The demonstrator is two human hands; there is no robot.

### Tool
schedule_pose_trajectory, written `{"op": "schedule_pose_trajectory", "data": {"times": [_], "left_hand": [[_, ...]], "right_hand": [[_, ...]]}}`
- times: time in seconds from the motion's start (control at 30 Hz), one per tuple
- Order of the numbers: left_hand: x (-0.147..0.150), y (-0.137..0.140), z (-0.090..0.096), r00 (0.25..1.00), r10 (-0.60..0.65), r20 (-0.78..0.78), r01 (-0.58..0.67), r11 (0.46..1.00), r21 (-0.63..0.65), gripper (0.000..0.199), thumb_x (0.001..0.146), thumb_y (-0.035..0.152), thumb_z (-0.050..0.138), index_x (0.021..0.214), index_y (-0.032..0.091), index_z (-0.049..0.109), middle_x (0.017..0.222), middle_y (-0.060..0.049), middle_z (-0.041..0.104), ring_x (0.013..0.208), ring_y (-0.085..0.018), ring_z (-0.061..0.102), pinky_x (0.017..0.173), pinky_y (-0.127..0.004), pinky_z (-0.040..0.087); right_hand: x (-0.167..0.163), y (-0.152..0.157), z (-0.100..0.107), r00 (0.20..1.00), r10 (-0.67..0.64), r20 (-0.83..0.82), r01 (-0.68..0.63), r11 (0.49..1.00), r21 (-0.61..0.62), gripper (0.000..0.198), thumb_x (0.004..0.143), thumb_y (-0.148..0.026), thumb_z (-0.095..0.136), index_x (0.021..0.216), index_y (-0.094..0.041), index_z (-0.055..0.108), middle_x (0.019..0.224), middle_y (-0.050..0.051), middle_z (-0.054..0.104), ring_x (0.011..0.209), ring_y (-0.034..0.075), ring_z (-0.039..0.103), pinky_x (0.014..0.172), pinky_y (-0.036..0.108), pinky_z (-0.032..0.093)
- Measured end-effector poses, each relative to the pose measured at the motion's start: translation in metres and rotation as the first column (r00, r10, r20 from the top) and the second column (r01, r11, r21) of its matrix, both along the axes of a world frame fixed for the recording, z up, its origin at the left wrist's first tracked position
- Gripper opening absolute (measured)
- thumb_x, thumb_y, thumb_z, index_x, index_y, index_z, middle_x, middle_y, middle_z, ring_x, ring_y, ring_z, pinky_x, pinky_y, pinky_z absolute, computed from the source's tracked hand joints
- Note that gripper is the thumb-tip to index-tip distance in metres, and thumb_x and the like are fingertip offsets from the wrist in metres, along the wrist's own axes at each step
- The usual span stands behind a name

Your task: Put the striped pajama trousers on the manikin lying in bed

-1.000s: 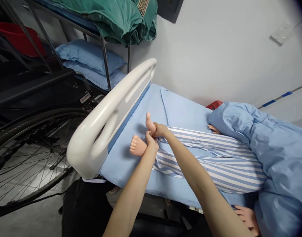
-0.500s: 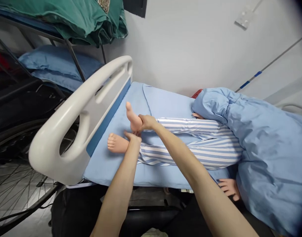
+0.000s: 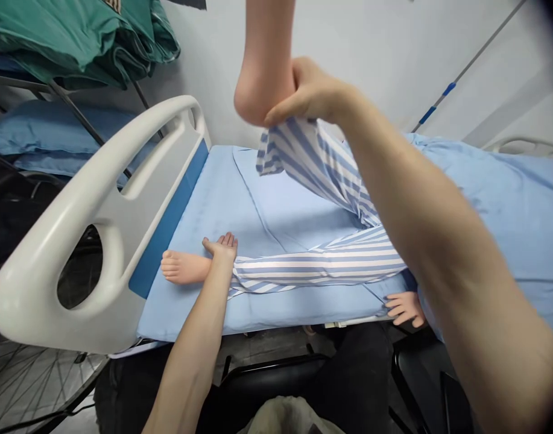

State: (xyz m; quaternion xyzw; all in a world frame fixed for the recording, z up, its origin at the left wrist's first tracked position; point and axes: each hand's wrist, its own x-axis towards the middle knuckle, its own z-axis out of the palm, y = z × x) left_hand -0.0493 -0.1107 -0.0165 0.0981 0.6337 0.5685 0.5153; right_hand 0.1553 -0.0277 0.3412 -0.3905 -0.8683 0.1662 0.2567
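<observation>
My right hand (image 3: 311, 93) is wrapped around the ankle of a manikin's raised foot (image 3: 266, 69), whose toes run out of the top of the picture. This leg is bent up off the bed, and the cuff of its striped trousers (image 3: 321, 160) hangs below my fingers. The manikin's other foot (image 3: 184, 267) lies on the blue sheet with its leg straight. My left hand (image 3: 222, 246) is palm up and open just past that ankle, with my wrist lying across it. Nothing is in the left palm.
A pale footboard (image 3: 99, 157) stands at the bed's left end. A blue quilt (image 3: 497, 199) covers the manikin's upper body, with a manikin hand (image 3: 405, 307) sticking out at the near edge. Green fabric (image 3: 77, 36) and blue pillows (image 3: 54, 129) sit on a rack behind.
My right hand has lifted the manikin's far leg up from the bed, bending it. My left hand no longer touches that foot and lies open near the other ankle.
</observation>
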Motion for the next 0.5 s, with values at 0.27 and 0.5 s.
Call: {"op": "schedule_pose_trajectory", "data": {"times": [0.27,0.5], "left_hand": [[0.004,0.003,-0.009,0.863,0.197,0.464,-0.228,0.974,0.011,0.065,0.099,0.05,0.009,0.141,0.017,0.047,0.133,-0.019,0.06,0.118,-0.018,0.065,0.083,-0.028,0.057],[0.002,-0.001,-0.007,0.887,0.16,0.433,-0.204,0.977,0.059,0.067,0.101,0.045,0.0,0.14,0.018,0.048,0.129,-0.019,0.064,0.114,-0.02,0.067,0.085,-0.034,0.058]], "right_hand": [[0.006,0.02,0.002,0.992,0.108,-0.069,-0.11,0.994,-0.028,0.058,0.072,-0.04,0.07,0.121,-0.009,0.069,0.101,-0.005,0.07,0.114,0.028,0.067,0.089,0.041,0.051],[-0.092,0.028,-0.143,0.983,0.132,0.132,-0.095,0.962,-0.254,0.061,0.059,-0.03,0.086,0.114,-0.011,0.069,0.104,0.003,0.073,0.101,0.022,0.069,0.094,0.034,0.056]]}}
